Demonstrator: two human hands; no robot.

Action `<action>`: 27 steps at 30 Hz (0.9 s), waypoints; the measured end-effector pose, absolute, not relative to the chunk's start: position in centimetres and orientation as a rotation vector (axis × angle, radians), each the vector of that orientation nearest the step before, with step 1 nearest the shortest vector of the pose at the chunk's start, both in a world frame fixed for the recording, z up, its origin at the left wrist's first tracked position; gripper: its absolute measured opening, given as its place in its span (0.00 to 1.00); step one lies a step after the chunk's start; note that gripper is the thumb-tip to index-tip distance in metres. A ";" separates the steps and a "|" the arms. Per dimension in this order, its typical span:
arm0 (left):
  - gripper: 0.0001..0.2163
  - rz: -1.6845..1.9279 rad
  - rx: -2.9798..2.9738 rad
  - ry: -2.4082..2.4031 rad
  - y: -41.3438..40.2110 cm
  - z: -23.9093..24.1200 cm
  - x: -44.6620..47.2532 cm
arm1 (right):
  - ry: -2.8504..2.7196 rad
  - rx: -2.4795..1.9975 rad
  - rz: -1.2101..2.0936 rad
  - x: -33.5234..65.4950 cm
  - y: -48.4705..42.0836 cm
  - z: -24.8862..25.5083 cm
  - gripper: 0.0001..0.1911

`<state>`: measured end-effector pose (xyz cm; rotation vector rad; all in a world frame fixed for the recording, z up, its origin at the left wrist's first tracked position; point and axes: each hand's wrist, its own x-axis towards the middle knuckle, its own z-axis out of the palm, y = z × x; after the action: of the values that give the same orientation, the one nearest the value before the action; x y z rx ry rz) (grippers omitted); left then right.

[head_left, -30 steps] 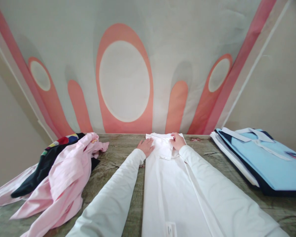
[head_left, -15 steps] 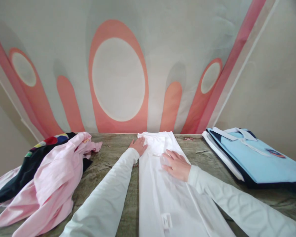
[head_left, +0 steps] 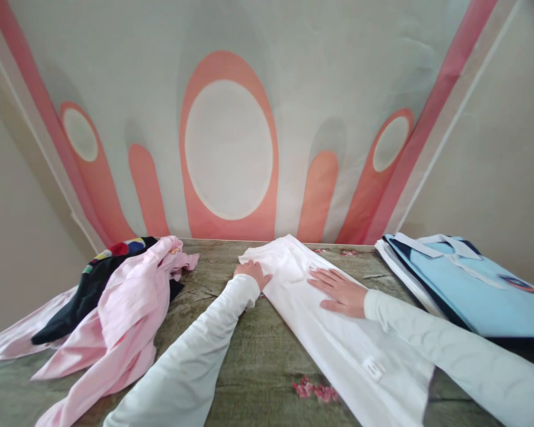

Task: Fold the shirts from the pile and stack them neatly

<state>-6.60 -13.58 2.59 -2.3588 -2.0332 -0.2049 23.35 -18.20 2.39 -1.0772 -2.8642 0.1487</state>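
Observation:
A long folded white garment [head_left: 314, 323] lies slantwise on the table, its far end pointing to the back wall and its near end to the lower right. A small white label [head_left: 373, 368] shows on its near part. My left hand [head_left: 253, 273] is closed on the garment's far left edge, its fingers curled and partly hidden in the cloth. My right hand [head_left: 340, 290] rests flat on the garment's upper right part, fingers stretched out and slightly apart.
Rumpled pink clothing [head_left: 131, 305] and a black garment [head_left: 78, 302] lie in a heap on the left. A folded stack with a light-blue garment [head_left: 476, 290] on top lies on the right. The wood-patterned table [head_left: 253, 367] meets a wall with a coral-patterned hanging [head_left: 229, 228].
The white garment has turned from straight to slanted, its near end swinging right. My left hand has gone from lying flat to curled on its edge. The view has shifted slightly.

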 end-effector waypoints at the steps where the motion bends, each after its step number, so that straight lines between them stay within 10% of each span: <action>1: 0.18 -0.237 -2.392 -2.021 -13.4 3.1 -7.6 | -2.885 -1.032 0.148 23.5 -17.5 2.4 0.33; 12: 0.11 -0.894 -2.331 -1.918 -9.5 1.4 -17.6 | -2.835 -0.793 0.214 22.7 -15.3 3.2 0.34; 27: 0.10 -0.788 -2.345 -1.984 -7.7 1.6 -17.3 | -2.753 -0.745 0.438 19.8 -31.1 4.1 0.36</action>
<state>-17.34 -7.75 1.60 -2.3448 -1.9837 -0.7882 19.78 -31.11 4.13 -0.7450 -2.7533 0.4377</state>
